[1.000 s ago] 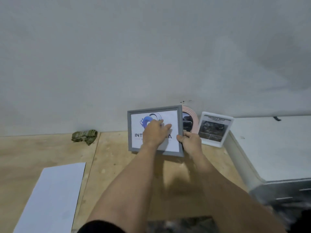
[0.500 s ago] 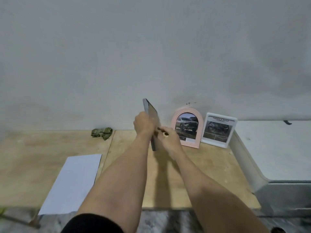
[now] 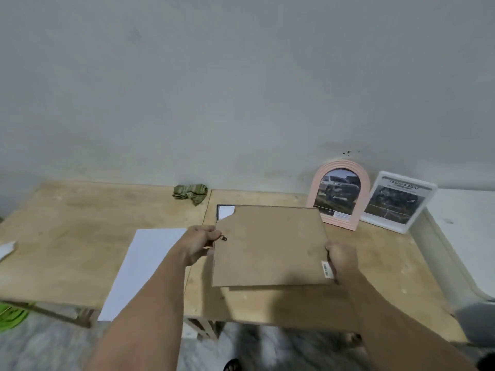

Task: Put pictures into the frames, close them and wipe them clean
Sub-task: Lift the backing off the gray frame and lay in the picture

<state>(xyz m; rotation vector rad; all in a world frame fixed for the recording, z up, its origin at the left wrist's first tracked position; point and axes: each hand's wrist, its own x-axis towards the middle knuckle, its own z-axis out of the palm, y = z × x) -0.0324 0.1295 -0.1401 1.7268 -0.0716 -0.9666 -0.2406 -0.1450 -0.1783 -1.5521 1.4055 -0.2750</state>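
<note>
1. We hold the rectangular grey picture frame with its brown fibreboard back (image 3: 270,245) face down above the pale plywood table (image 3: 80,236), right of centre, backing side up. Whether its near edge rests on the wood we cannot tell.
2. The backing has a broken far-left corner, where a white patch of the picture (image 3: 225,211) shows through, so the print seems to be inside already; we judge the step in hand to be closing the back.
3. To do it well, we should seat the board flat inside the frame edge before turning the small dark metal clip (image 3: 224,238) at the left edge, and press evenly so the damaged corner does not lift or tear further.
4. Our left hand (image 3: 199,243) grips the left edge, fingers curled, thumb and forefinger close to the clip.
5. Our right hand (image 3: 341,259) clasps the near-right corner, thumb on top beside a small white label (image 3: 327,269), the fingers hidden underneath.
6. Two filled frames stand against the wall at far right: a pink arched frame (image 3: 340,195) and a white rectangular frame (image 3: 399,202), just beside each other.
7. The crumpled green cloth (image 3: 190,193) lies far and left of our frame, ready for wiping; a white sheet of paper (image 3: 142,266) lies to the near left.
</note>
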